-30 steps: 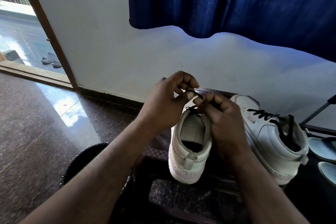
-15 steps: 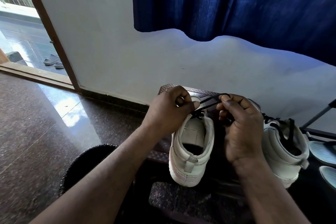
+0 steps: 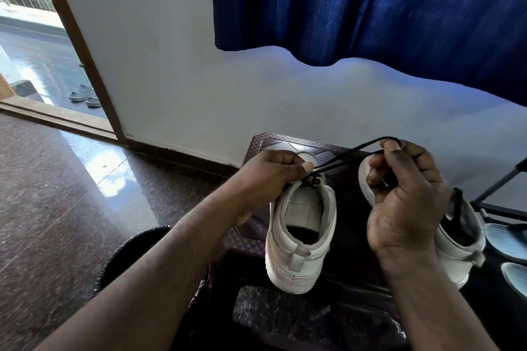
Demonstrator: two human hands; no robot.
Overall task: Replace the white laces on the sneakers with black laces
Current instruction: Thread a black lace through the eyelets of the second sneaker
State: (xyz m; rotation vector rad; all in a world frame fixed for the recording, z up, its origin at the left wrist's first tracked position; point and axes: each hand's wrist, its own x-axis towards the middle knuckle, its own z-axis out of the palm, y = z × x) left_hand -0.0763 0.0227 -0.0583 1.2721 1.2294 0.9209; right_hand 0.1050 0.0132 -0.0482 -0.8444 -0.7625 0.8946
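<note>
A white sneaker (image 3: 299,239) stood heel-first toward the person on a dark brown tabletop (image 3: 273,140), at about 5 o'clock from the middle of the view. The left hand (image 3: 265,177) had its fingers curled at the shoe's top eyelets, the thumb pinching the black lace (image 3: 350,152) down where it left the shoe. From there the lace ran taut toward 2 o'clock as a doubled strand to the right hand (image 3: 405,202), whose thumb and forefinger pinched its loop, the other fingers curled in. A second sneaker (image 3: 456,256) with black lacing stood at 3 o'clock of the first, partly hidden behind the right hand. A blue curtain (image 3: 370,3) hung at 12 o'clock.
</note>
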